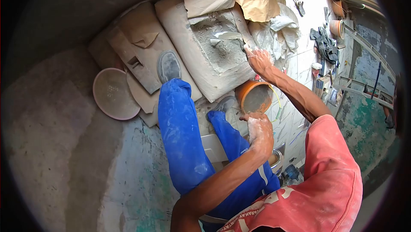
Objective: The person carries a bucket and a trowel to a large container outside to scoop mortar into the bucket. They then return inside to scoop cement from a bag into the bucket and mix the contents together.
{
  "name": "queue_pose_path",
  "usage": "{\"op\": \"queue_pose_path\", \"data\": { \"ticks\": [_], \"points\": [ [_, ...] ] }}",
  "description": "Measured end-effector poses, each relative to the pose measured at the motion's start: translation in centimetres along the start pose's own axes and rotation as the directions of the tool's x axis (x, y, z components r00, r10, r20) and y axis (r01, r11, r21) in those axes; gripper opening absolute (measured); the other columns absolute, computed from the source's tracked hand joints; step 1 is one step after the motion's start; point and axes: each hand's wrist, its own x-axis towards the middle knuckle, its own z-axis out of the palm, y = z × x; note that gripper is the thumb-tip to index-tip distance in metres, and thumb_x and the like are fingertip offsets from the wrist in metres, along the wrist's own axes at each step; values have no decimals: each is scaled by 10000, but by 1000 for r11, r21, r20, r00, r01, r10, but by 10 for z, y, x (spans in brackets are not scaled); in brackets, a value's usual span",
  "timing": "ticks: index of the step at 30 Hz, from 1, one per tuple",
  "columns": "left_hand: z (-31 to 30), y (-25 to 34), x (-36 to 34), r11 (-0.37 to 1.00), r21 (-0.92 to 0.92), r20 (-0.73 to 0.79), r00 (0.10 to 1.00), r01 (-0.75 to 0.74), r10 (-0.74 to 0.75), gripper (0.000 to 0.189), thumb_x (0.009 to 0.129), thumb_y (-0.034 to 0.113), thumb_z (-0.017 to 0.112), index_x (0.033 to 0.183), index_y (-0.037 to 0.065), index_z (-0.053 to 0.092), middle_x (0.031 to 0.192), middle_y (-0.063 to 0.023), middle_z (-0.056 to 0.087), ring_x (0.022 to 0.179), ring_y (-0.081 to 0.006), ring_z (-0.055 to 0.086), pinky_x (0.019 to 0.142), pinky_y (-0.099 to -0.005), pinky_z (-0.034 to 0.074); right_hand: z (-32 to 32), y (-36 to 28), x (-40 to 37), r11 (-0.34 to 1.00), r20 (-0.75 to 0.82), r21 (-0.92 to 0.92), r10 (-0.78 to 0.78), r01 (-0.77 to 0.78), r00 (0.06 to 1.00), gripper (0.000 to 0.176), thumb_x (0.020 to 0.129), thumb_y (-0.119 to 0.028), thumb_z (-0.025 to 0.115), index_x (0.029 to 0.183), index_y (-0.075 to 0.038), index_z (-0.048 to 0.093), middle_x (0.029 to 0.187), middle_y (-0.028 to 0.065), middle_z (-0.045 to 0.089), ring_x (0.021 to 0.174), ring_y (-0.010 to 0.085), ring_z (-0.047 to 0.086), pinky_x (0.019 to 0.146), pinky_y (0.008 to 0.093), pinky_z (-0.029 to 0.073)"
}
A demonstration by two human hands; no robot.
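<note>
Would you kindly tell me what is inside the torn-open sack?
Inside the sack lies grey powder and a trowel, its handle covered by the right hand. What lies beneath the powder is hidden.

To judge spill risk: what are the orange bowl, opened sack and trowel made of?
Orange bowl: probably plastic, smooth moulded rim, dusty inside. Opened sack: looks like layered paper, torn creased flaps. Trowel: seemingly metal, thin pale blade, dust-coated.
</note>
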Motion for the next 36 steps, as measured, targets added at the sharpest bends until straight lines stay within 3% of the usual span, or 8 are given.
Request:
{"op": "queue_pose_path", "data": {
  "ticks": [4, 7, 9, 11, 13, 20, 23, 36],
  "points": [
    [-1, -4, -3, 997, -48, -149, 986, 68, -75, 272, 738, 157, 516, 983, 40, 527, 896, -97, 537, 847, -220, 500, 765, -452, 357, -22, 0, 82, 996, -79, 49, -75, 79, 994, 153, 793, -88, 375, 893, -44, 483, 630, 119, 554, 577, 273, 564, 515, 392, 425],
    [1, -10, 7, 993, -85, -167, 981, 80, -93, 265, 737, 156, 509, 976, 41, 528, 890, -97, 535, 837, -217, 497, 764, -449, 357, 175, 22, 184, 575, -480, 684, -107, 448, 871, 76, 742, -116, 466, 728, -77, 530, 636, 48, 526, 549, 196, 505, 459, 331, 403],
    [7, 0, 0, 994, -94, -184, 980, 59, -76, 264, 738, 159, 506, 973, 42, 528, 892, -99, 536, 839, -217, 497, 765, -451, 356, 72, -24, 111, 848, -267, -500, -344, 176, 900, 186, 794, -162, 393, 740, -55, 535, 756, 113, 568, 692, 261, 552, 587, 368, 431],
    [14, 3, 6, 995, -74, -171, 982, 65, -77, 270, 736, 176, 510, 970, 42, 528, 890, -99, 537, 838, -215, 495, 768, -454, 355, 56, -36, 97, 893, 105, 408, 162, -191, 981, 321, 847, -222, 297, 825, -23, 549, 881, 181, 576, 840, 338, 546, 730, 428, 406],
    [5, 5, 6, 995, -87, -90, 994, 58, -66, 272, 738, 180, 510, 972, 44, 532, 909, -106, 541, 844, -223, 502, 765, -467, 354, 78, -53, 78, 764, 208, 507, 342, -400, 917, 401, 876, -262, 226, 951, -17, 535, 897, 231, 569, 901, 373, 526, 802, 471, 365],
    [6, 9, 14, 1000, -18, 53, 998, -14, 15, 281, 750, 177, 502, 989, 31, 527, 902, -128, 550, 841, -261, 520, 742, -489, 362, 48, -26, 15, 883, 304, 365, 184, -293, 935, 371, 884, -246, 232, 1082, -40, 469, 937, 228, 558, 919, 351, 517, 807, 468, 352],
    [8, 11, 14, 999, 43, -47, 999, 25, -23, 287, 757, 180, 494, 998, 25, 523, 935, -142, 540, 870, -271, 511, 764, -481, 355, 77, -2, 40, 933, -158, 224, 319, -280, 934, 328, 869, -197, 275, 1077, -34, 468, 827, 212, 577, 791, 349, 537, 752, 490, 359],
    [8, 15, 2, 982, 182, 117, 993, -44, 22, 329, 774, 197, 484, 1041, 6, 500, 944, -123, 539, 864, -238, 509, 782, -445, 359, 120, -30, 0, 840, 40, 392, 392, -375, 919, 302, 833, -230, 389, 1034, -29, 490, 901, 177, 573, 849, 337, 556, 704, 453, 428]
  ]
}}
